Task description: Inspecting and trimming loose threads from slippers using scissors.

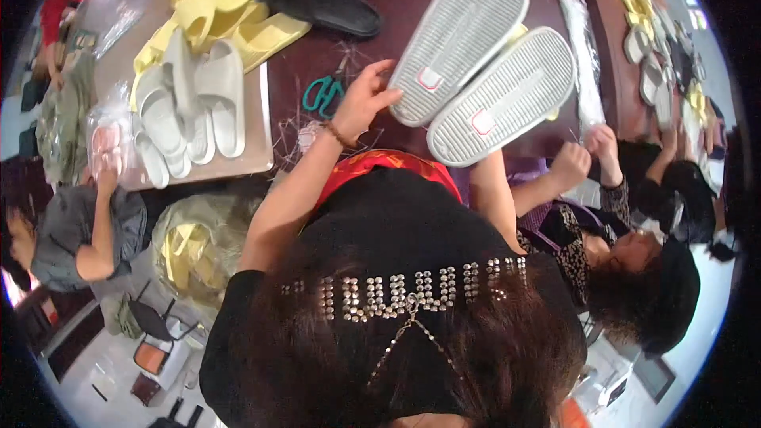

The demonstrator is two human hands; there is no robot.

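A pair of slide sandals is held up with the ribbed grey soles showing: a left sole (460, 40) and a right sole (507, 99). Each has a small red-outlined mark near its heel. My left hand (365, 103) grips the heel edge of the left sandal between thumb and fingers; a brown bracelet circles the wrist. Behind the right sandal my right forearm (491, 186) goes out of sight, so that hand and its fingers are hidden. Bits of yellow peek out beside the soles. Green-handled scissors (323, 95) lie on the dark red table just left of my left hand.
Pale grey slides (218, 95) and yellow slides (210, 0) are piled on a light board at left, with black slides (337, 12) behind. Clear plastic packaging (583, 55) lies at right. A co-worker's hands (590, 154) are close on the right; another person (87, 222) sits left.
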